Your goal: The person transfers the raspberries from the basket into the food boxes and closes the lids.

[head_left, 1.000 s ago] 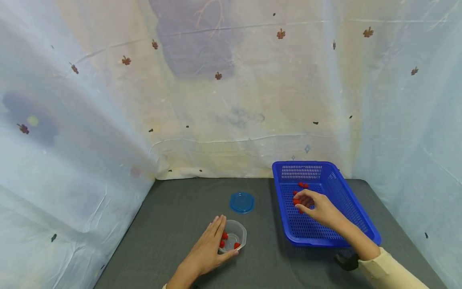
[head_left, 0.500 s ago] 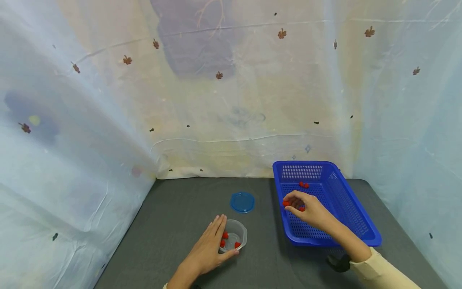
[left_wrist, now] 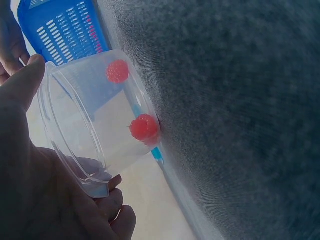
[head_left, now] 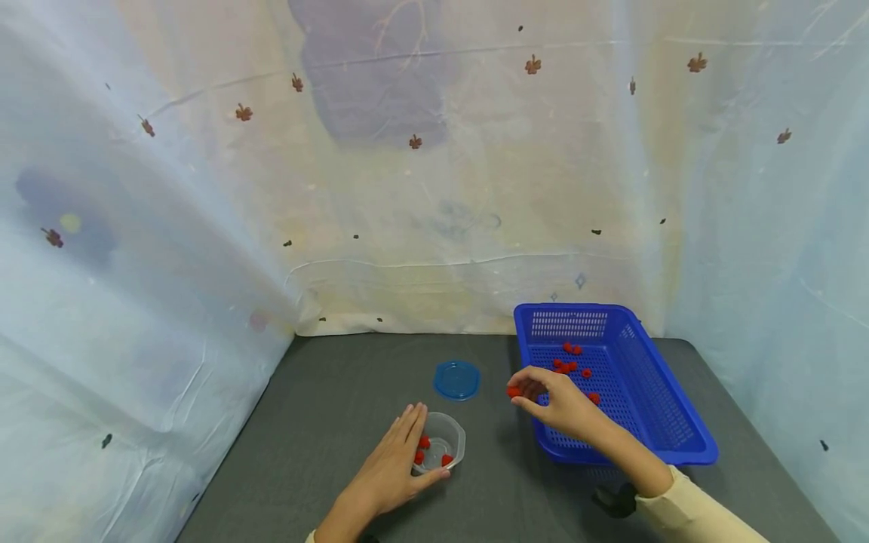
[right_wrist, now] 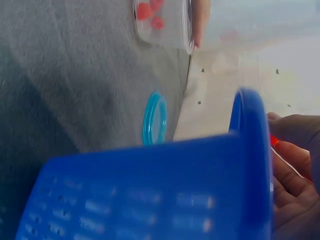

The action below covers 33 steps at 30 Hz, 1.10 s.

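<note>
My left hand (head_left: 390, 469) holds a clear plastic tub (head_left: 456, 437) on the table, its fingers along one side and its thumb at the near rim. Several red raspberries (left_wrist: 144, 127) lie in the tub. Over the left rim of a blue plastic basket (head_left: 668, 411), my right hand (head_left: 560, 403) pinches a raspberry (head_left: 514, 392) between thumb and fingertips. In the right wrist view the basket's wall partly hides that raspberry (right_wrist: 273, 140). More raspberries (head_left: 565, 368) lie scattered on the basket floor, some hidden behind the right hand.
A round blue lid (head_left: 456, 380) lies flat on the dark grey tabletop (head_left: 326, 407), behind the tub and left of the basket. A pale patterned curtain (head_left: 434, 188) encloses the back and sides of the table.
My right hand has moved left from above the basket's inside to its left rim, carrying a raspberry. The raspberries it covered now show. The left hand and tub have stayed put.
</note>
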Available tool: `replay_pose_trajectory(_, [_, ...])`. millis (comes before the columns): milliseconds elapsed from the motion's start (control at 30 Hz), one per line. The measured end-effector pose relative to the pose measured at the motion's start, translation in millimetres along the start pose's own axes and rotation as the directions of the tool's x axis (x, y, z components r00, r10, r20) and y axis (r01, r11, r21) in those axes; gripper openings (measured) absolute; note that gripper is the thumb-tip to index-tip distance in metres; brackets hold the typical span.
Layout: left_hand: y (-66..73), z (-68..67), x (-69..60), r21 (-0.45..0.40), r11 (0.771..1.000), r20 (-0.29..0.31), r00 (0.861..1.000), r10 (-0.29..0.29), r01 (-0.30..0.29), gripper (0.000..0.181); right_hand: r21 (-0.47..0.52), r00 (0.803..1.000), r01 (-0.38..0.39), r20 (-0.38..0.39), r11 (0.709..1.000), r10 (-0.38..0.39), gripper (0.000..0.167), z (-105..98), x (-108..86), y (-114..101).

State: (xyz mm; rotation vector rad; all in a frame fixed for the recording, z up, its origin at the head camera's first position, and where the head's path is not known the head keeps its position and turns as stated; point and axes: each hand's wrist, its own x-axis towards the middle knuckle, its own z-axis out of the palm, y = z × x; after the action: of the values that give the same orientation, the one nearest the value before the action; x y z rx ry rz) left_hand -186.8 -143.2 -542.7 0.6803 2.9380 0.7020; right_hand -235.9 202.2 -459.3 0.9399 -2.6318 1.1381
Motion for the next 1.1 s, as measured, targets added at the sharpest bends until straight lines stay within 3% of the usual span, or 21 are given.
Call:
replay_pose_trajectory(600, [2.3,-3.0,0.8,0.006,1.0,0.013,1.0,-0.014,0.014,0.111,0.082,0.996,0.041,0.073,0.996,-0.047,0.019,33,17.3,-18])
replay_pose_trajectory(1100, [3.2,-4.8,-0.5,-0.016,1.0,0.013,1.0,-0.005,0.005,0.111,0.139,0.979,0.072,0.178,0.988,-0.096,0.018,61,31.3,-29])
